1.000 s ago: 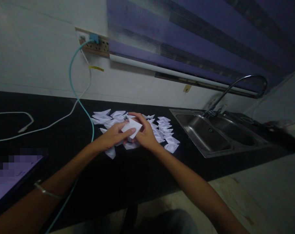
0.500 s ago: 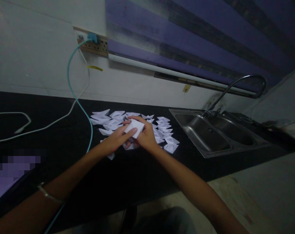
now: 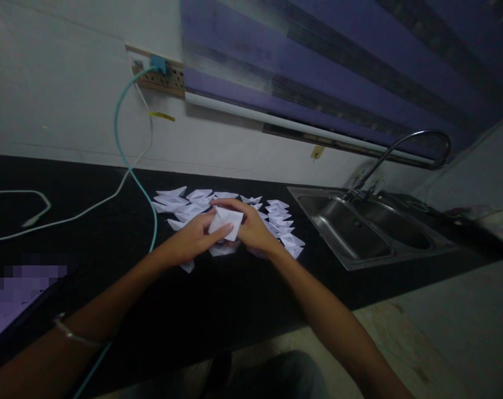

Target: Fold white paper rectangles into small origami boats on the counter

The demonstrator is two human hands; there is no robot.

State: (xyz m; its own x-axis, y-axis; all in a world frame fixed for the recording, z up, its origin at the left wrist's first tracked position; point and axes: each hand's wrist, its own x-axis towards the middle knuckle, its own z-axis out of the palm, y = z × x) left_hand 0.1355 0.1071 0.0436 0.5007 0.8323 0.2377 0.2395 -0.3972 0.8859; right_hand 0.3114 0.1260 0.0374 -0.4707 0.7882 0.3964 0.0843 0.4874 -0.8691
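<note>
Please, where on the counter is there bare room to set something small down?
The counter looks bare between the folded papers and its near edge, and, more narrowly, between papers and sink. Crowded: around the left hand and right hand.

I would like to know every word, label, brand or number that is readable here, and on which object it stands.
No text can be read.
Held white paper: no writing visible.
Yellow strip on the white cable: too small to tell.
Yellow tag below the blind: too small to tell.
Purple surface, lower left: pixelated, unreadable.
</note>
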